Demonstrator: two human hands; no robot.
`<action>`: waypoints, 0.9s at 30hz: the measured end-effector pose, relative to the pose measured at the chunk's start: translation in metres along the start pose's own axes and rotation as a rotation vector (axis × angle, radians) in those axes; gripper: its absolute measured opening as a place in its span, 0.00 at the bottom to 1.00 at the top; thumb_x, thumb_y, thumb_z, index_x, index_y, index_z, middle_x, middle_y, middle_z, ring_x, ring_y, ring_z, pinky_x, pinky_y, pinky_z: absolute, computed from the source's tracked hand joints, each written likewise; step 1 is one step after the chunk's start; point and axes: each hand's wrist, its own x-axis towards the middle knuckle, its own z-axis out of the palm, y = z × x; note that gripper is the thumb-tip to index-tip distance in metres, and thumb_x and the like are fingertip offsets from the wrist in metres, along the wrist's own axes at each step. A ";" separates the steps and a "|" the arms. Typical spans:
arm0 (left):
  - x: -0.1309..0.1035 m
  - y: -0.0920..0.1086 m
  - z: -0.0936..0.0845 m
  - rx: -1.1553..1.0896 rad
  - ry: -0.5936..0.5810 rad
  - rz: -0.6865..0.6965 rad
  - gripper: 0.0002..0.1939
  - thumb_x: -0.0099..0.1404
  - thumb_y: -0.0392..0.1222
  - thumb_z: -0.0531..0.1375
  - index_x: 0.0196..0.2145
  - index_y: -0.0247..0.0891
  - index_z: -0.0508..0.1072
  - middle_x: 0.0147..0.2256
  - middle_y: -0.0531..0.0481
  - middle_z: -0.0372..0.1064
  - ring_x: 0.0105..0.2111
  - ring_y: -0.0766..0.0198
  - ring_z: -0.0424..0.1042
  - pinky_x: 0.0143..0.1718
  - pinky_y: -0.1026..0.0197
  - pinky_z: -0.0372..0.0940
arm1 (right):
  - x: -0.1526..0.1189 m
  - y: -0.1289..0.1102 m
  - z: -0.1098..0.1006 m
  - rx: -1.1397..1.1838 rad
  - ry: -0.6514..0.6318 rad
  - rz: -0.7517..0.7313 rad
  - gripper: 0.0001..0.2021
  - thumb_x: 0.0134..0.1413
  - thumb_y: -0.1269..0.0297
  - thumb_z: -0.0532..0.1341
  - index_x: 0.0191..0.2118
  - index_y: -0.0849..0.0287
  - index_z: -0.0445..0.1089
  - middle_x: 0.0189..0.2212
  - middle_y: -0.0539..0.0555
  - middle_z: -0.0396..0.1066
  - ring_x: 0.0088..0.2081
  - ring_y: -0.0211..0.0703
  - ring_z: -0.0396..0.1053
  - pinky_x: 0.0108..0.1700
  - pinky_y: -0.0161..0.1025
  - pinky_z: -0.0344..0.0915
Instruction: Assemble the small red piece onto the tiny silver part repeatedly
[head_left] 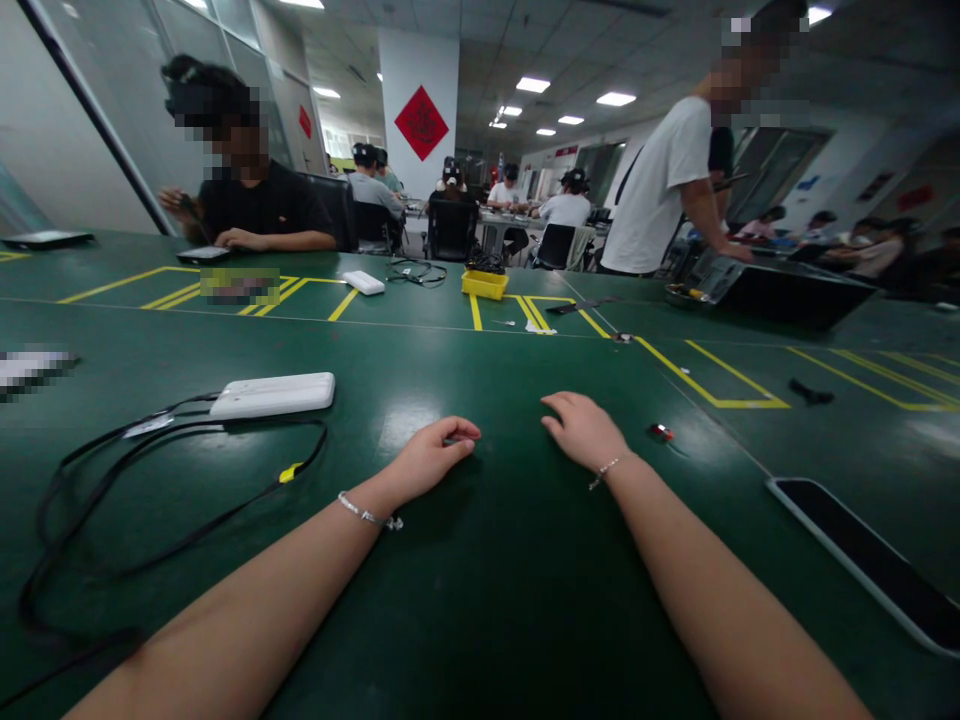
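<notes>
My left hand (431, 458) rests on or just above the green table (510, 560), its fingers loosely bent and the thumb apart from them. No object shows in it. Across a gap, my right hand (585, 430) is held palm down, fingers stretched forward and thumb apart, likewise with nothing in it. A bracelet circles each wrist. Nearest to the left hand is a white power bank (274, 397) with a looped black cable (187, 545). A small red object (661, 432) lies to the right of my right hand; its kind is unclear.
A dark-screened phone (862, 550) lies at right. Farther back are a yellow bin (484, 284) with dark cables, a white power bank (364, 283) and yellow tape lines (720, 404). One person (262, 205) sits across the table; another (660, 180) stands beside a black case (787, 290).
</notes>
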 end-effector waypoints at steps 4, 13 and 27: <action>-0.001 -0.001 -0.001 -0.003 -0.019 -0.006 0.10 0.57 0.38 0.53 0.37 0.36 0.68 0.36 0.48 0.67 0.37 0.64 0.66 0.40 0.60 0.60 | -0.010 0.072 -0.008 -0.220 0.036 0.666 0.19 0.49 0.69 0.48 0.47 0.67 0.62 0.45 0.68 0.60 0.47 0.56 0.58 0.42 0.49 0.59; -0.001 -0.003 0.000 -0.002 -0.022 -0.012 0.10 0.57 0.39 0.54 0.37 0.37 0.68 0.37 0.49 0.68 0.37 0.64 0.67 0.41 0.59 0.61 | -0.018 0.110 0.000 -0.176 -0.128 0.827 0.18 0.45 0.71 0.49 0.43 0.69 0.67 0.40 0.69 0.64 0.42 0.55 0.64 0.35 0.44 0.63; 0.001 0.001 0.005 -0.067 0.021 -0.034 0.10 0.58 0.41 0.53 0.37 0.35 0.66 0.34 0.48 0.69 0.33 0.65 0.68 0.37 0.62 0.62 | -0.008 -0.075 0.006 0.235 0.142 -0.337 0.17 0.51 0.71 0.50 0.48 0.59 0.58 0.38 0.56 0.63 0.39 0.41 0.62 0.43 0.38 0.60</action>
